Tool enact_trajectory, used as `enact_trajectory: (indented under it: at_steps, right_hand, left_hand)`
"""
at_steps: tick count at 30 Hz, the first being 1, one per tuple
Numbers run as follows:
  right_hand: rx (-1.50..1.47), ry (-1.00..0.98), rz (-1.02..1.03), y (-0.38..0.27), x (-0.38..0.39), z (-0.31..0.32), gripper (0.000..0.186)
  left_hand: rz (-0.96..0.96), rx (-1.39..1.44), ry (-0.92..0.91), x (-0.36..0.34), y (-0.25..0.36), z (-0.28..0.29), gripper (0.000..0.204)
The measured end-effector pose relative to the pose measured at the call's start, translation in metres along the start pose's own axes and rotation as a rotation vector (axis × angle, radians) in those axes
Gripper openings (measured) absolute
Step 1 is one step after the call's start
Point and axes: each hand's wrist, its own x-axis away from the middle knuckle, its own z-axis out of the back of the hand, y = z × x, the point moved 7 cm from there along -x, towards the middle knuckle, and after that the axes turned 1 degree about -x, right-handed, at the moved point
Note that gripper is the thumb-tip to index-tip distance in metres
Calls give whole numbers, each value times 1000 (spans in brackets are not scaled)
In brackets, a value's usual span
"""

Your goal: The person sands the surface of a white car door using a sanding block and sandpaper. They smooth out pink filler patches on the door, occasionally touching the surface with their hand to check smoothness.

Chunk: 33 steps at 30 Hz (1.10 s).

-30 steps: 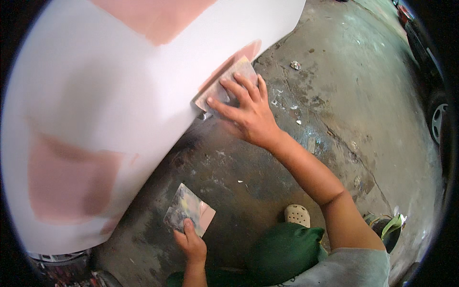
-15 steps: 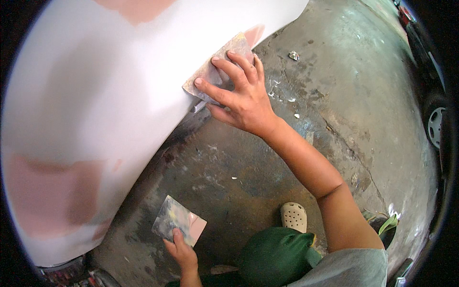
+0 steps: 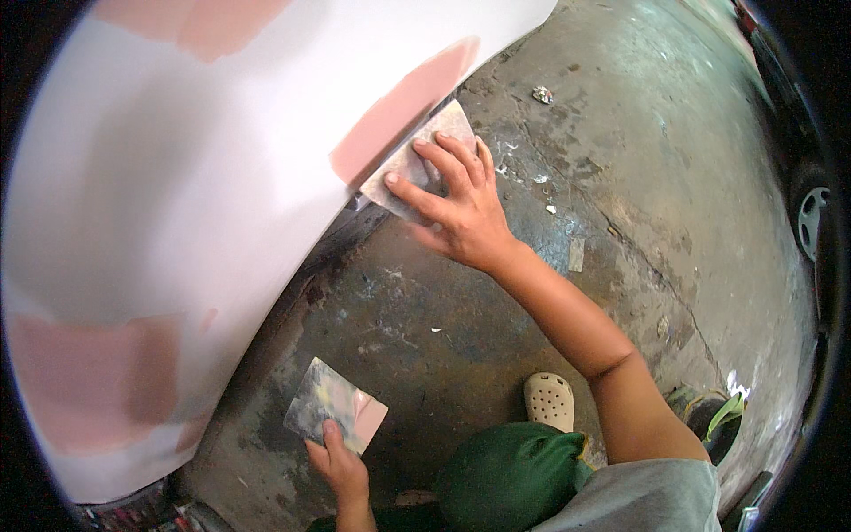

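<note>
My right hand (image 3: 465, 208) grips a wide, stained flat spreader (image 3: 430, 133), its fingers spread over the blade, at the lower edge of a white curved body panel (image 3: 275, 115). Just above the blade a smooth pink filler strip (image 3: 399, 106) runs along that edge. Lower down, away from the panel, my left hand (image 3: 341, 470) holds a square mixing plate (image 3: 332, 399) by its near edge, thumb on top; it carries pink paste and dark stains. Other pink patches (image 3: 89, 372) show on the panel at lower left and top left.
A stained, cracked concrete floor (image 3: 665, 195) has scraps and flakes on it. A dark vehicle with a silver-hubbed wheel (image 3: 811, 222) stands at far right. My beige clog (image 3: 550, 399) and green-clad knee (image 3: 496, 474) are below. A dark object with a green leaf-like piece (image 3: 722, 417) lies at lower right.
The spreader in my right hand moved up over the filler strip, then back down to the panel's edge, exposing a wider pink strip. The plate in my left hand shifted slightly left and down.
</note>
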Motion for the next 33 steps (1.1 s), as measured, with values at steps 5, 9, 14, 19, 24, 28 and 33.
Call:
enact_trajectory:
  at_steps: [5, 9, 14, 19, 24, 28, 33]
  right_hand:
    - [15, 15, 108, -26, -36, 25, 78]
    - [21, 54, 117, -31, -48, 31, 78]
    - [29, 61, 111, -27, -55, 25, 79]
    - [53, 143, 121, -24, -54, 14, 79]
    - [30, 9, 118, -8, -26, -21, 83]
    - [100, -74, 82, 11, 1, -46, 81]
    - [69, -15, -21, 28, 8, -22, 75]
  left_hand:
    - [0, 51, -32, -1, 3, -11, 54]
    - [-49, 91, -85, -4, 1, -16, 53]
    - [-39, 121, -77, -6, -2, -16, 53]
    - [-16, 94, -87, -7, -9, -11, 53]
    - [14, 71, -90, -9, -11, -12, 55]
    - [59, 1, -71, -6, -9, -9, 57]
    - [17, -1, -47, -6, -8, -12, 58]
